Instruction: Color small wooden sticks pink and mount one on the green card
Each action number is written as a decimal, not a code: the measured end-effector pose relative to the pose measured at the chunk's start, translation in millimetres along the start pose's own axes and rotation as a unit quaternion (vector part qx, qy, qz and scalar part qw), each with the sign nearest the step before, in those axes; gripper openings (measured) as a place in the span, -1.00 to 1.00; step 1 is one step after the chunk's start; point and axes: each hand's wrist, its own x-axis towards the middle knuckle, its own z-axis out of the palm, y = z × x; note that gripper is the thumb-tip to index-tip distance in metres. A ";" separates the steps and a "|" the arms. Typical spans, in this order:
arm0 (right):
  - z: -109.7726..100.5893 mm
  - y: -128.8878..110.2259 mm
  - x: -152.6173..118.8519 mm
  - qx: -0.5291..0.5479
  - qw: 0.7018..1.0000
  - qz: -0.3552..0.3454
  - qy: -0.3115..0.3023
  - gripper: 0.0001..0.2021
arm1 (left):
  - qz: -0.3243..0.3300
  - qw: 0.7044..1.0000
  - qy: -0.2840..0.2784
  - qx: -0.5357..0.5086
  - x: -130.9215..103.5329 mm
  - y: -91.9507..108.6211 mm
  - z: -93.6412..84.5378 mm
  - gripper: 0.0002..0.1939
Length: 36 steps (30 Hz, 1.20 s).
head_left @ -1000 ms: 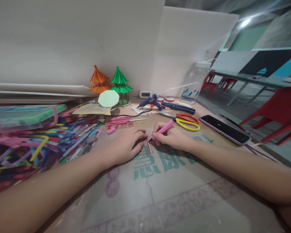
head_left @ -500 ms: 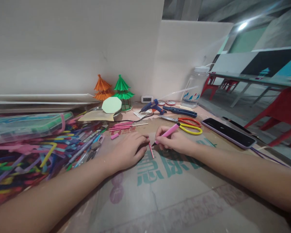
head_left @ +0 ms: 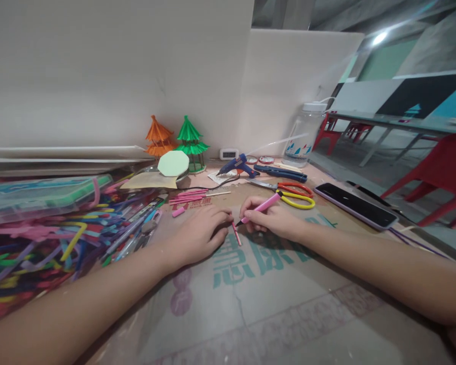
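Note:
A thin stick [head_left: 236, 235], partly coloured pink, lies on the cardboard [head_left: 281, 304]. My left hand [head_left: 203, 230] rests on the board with its fingertips closed on the stick's far end. In my right hand [head_left: 271, 220] is a pink marker [head_left: 268, 203], its dark tip at the stick's upper part. The pink marker cap [head_left: 178, 212] sits by my left hand. Several pink sticks [head_left: 186, 196] and a pale uncoloured stick [head_left: 219, 193] lie in a bunch just beyond it.
Behind are scissors [head_left: 294, 193], a blue glue gun [head_left: 237, 166], a utility knife [head_left: 281, 173] and a water bottle [head_left: 304, 134]. Orange [head_left: 158, 137] and green [head_left: 191, 142] pagoda models stand against the wall. Colourful pipe cleaners [head_left: 34, 253] crowd the left; a phone [head_left: 355, 205] lies right.
The marker tip has shifted slightly up along the stick, toward my left fingertips. My left hand stays in place, and the whole view has moved a little.

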 end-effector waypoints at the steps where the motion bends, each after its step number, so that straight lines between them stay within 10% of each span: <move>1: 0.3 0.1 0.1 -0.005 1.000 0.001 0.006 -0.79 | -0.001 1.000 -0.001 0.001 -0.1 -0.3 0.2 -0.73; 36: 2.0 0.3 -1.5 -0.035 0.997 -0.007 -0.064 -0.86 | 0.015 1.000 0.018 0.020 -0.8 -3.1 2.3 -0.77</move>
